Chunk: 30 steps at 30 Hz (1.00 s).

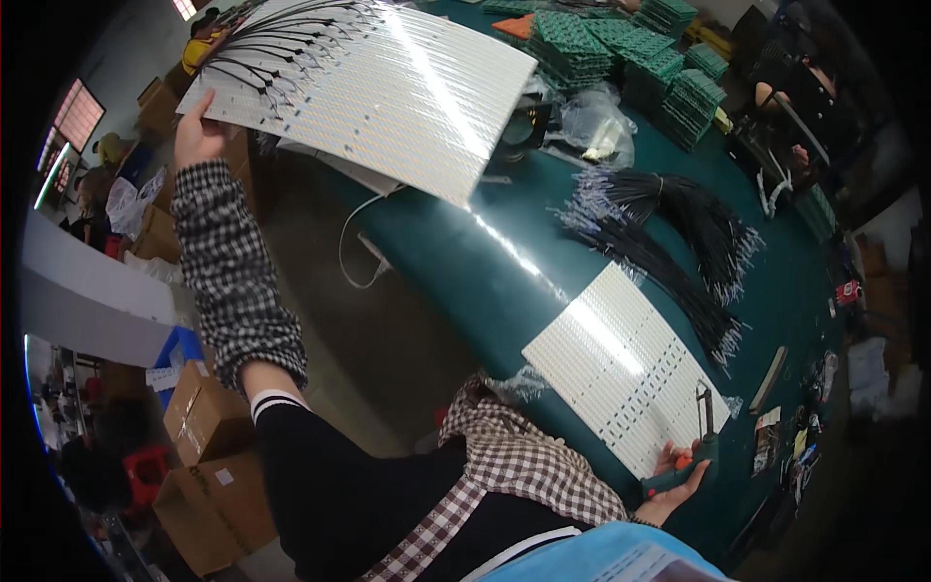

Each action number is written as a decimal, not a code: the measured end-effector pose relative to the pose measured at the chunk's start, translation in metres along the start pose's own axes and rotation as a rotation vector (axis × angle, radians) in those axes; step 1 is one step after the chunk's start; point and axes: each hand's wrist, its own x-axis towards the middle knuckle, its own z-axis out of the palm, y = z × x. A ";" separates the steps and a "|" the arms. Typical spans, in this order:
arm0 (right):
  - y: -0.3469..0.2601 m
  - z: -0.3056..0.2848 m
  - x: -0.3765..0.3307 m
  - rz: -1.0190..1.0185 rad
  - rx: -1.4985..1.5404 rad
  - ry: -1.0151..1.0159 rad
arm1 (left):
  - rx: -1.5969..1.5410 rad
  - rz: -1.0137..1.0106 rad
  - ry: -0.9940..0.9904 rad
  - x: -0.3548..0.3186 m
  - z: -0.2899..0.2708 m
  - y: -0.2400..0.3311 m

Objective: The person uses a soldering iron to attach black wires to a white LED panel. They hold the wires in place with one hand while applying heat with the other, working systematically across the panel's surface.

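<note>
At the upper left, my left hand (pixel 199 134) grips the near left edge of a large white LED strip panel (pixel 388 116), thumb on top and the other fingers mostly hidden. Many black wires (pixel 267 58) are attached along the panel's far left part and trail over it. My right hand (pixel 679 475), at the lower right, is closed around a dark green soldering gun (pixel 700 456) with a red trigger. The gun's thin tip points up, over the right corner of a second white LED strip panel (pixel 630 359). That panel lies on the green table (pixel 436 262), marked with rows of dark pads.
Bundles of black wires (pixel 669 228) with pale ends lie beyond the second panel. Stacks of green boards (pixel 582 48) and a clear plastic bag (pixel 601 126) are at the far side. Cardboard boxes (pixel 208 514) stand on the floor at left. A person (pixel 795 87) sits across the table.
</note>
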 end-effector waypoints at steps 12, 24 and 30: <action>-0.012 0.033 -0.018 -0.085 -0.153 0.317 | 0.020 -0.184 0.276 0.233 0.069 -0.146; 0.015 0.092 0.000 -0.001 -0.083 0.782 | 0.540 -0.090 0.519 0.282 -0.021 -0.188; -0.004 0.052 -0.024 -0.225 -0.168 0.666 | 1.065 0.962 -0.560 -0.004 0.129 -0.195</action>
